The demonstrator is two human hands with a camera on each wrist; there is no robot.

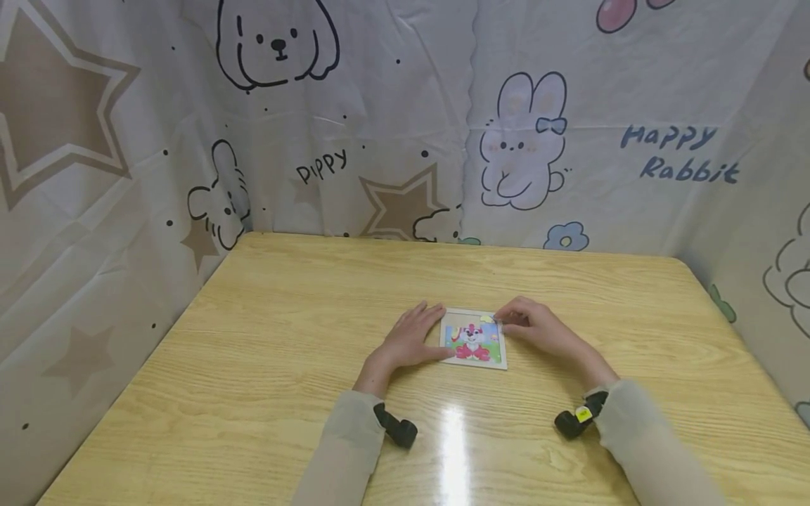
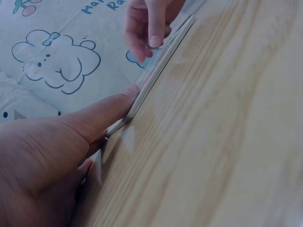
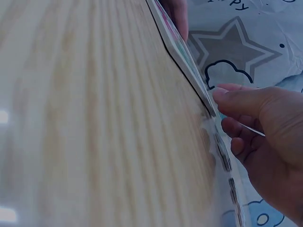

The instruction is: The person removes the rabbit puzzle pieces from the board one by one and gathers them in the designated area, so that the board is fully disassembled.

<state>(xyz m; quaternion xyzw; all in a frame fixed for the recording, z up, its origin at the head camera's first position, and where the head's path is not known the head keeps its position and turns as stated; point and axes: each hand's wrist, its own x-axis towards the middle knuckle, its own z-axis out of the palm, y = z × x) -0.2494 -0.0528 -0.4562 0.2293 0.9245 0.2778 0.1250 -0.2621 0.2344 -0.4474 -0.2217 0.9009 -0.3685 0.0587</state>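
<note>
A small jigsaw puzzle board with a white border lies flat on the table. It shows a pink and white cartoon animal on blue and green, with a bare beige strip along the top. My left hand grips the board's left side, thumb at the near edge and fingers by the far left corner. At the upper right corner, my right hand pinches what looks like a puzzle piece, mostly hidden by its fingers. A pale yellow patch shows beside those fingertips. In the left wrist view the thumb touches the board's edge.
The wooden table extends around the board on all sides. Behind it and at both sides hangs a printed cloth with cartoon animals and stars. Each wrist wears a black camera mount.
</note>
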